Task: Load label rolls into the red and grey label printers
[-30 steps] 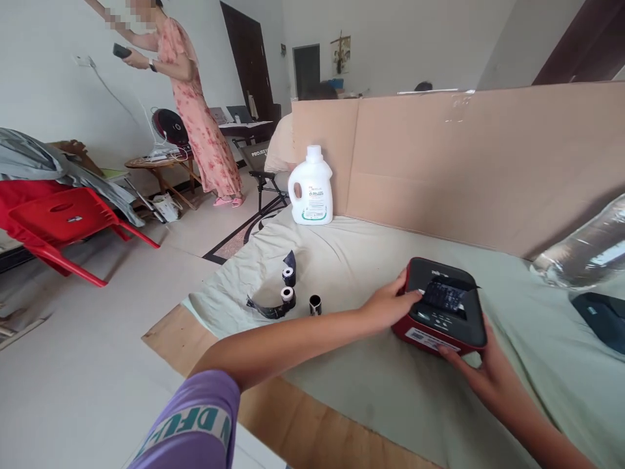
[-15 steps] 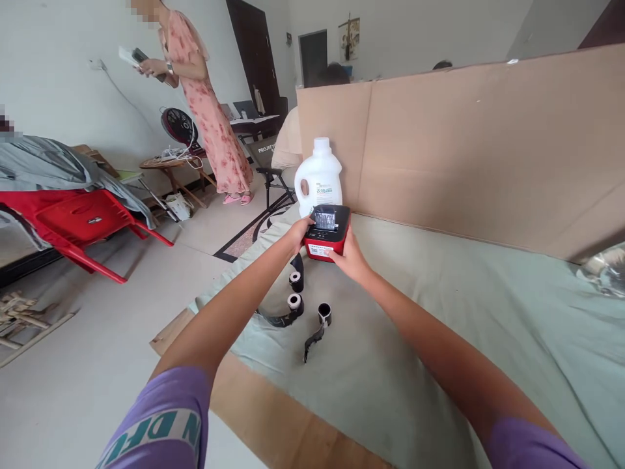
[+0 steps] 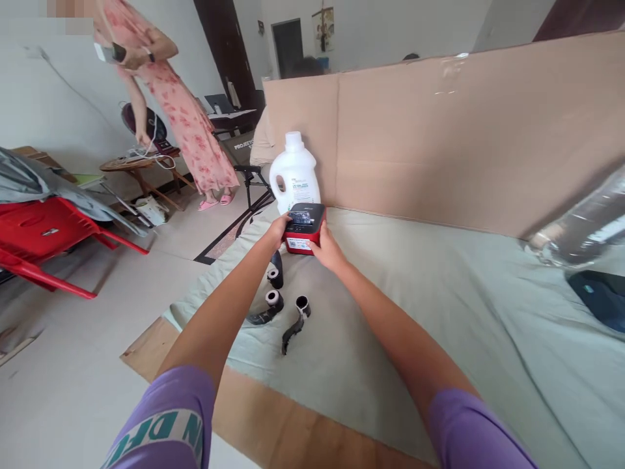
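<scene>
Both my hands grip a small red and black box-shaped device (image 3: pixel 303 227) with a dark glossy panel on top and a white label on its front. On its left side is my left hand (image 3: pixel 278 229), the thumb at the top edge. Wrapped round the right front corner is my right hand (image 3: pixel 326 251). Close behind the device stands a white jug-like bottle (image 3: pixel 294 170) with a handle. Nearer to me lie a black roll (image 3: pixel 275 277), a second roll with a pale core (image 3: pixel 272 298) and a black ring with a loose strip (image 3: pixel 302 304).
A cardboard sheet (image 3: pixel 415 150) stands along the back of the green cloth (image 3: pixel 390 391). At right are a clear plastic-wrapped bundle (image 3: pixel 576 228) and a dark flat object (image 3: pixel 600 296). A red chair (image 3: pixel 43 231) and a person in a pink dress (image 3: pixel 180 111) are at left.
My view has turned right, bringing the dark flat object into sight. The person in pink has lowered one hand to the small round table. My hands stay on the device.
</scene>
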The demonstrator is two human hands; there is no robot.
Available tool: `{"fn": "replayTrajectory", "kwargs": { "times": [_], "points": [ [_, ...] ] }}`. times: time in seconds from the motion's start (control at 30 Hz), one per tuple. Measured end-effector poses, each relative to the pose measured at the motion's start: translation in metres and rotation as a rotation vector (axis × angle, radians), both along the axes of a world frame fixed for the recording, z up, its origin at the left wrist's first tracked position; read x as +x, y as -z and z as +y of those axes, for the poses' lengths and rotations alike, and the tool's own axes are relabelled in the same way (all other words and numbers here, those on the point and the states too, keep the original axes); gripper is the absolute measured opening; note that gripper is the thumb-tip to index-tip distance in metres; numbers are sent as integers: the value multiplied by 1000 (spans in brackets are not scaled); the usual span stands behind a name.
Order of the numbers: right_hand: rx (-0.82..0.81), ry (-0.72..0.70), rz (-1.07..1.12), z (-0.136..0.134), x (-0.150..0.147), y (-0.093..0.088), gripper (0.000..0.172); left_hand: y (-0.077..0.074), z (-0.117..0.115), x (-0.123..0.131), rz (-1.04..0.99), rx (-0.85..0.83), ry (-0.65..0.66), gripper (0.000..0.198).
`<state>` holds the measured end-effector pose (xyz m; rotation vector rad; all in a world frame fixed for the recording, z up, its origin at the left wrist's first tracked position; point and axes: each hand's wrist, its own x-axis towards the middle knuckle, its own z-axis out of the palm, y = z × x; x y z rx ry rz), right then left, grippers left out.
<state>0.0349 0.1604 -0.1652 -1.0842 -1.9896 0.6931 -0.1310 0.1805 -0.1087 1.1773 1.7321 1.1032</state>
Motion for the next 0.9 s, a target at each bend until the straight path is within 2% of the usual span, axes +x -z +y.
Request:
{"fn": "replayTrajectory", "kwargs": {
  "times": [0.07,0.13,0.2,0.27,0.3,0.33,0.37,0.4,0.43,0.47,0.5,0.53,0.6,0.67,0.7,0.77,0.9],
  "points": [
    [-27,145,-164,-19,1,-12,73,-14,-16,6,94,60,-97,44],
    [-27,200,-305,-40,12,-24,56,-30,-37,16,207,165,-204,41],
    [-11,205,-363,-61,41,-33,42,-41,-64,36,309,315,-292,43],
    [6,236,-368,-85,93,-35,32,-40,-96,70,386,489,-266,40],
    [9,264,-374,-100,129,-34,30,-35,-115,92,438,622,-144,36],
    [17,305,-381,-117,169,-31,30,-26,-134,117,460,698,46,33],
    [44,353,-403,-138,214,-26,30,-16,-153,142,482,711,325,33],
    [74,429,-421,-161,261,-21,30,-3,-172,167,531,687,662,36],
    [88,531,-435,-187,309,-16,30,10,-189,191,603,681,994,41],
    [96,646,-449,-214,357,-12,30,23,-204,211,680,687,1256,46],
    [95,772,-456,-241,402,-8,28,35,-216,228,733,698,1421,49],
    [84,909,-460,-267,442,-6,26,45,-226,241,760,705,1523,52],
    [11,1103,-486,-307,505,-7,20,57,-238,254,777,698,1603,57],
    [-105,1255,-463,-326,540,-13,19,61,-243,255,762,672,1612,60],
    [-157,1292,-448,-326,547,-16,22,60,-245,253,754,657,1612,61],
    [-230,1300,-418,-309,548,-20,39,57,-247,249,745,630,1612,62],
    [-321,1251,-284,-236,531,-21,95,51,-249,247,752,599,1634,63]
  ]
}}
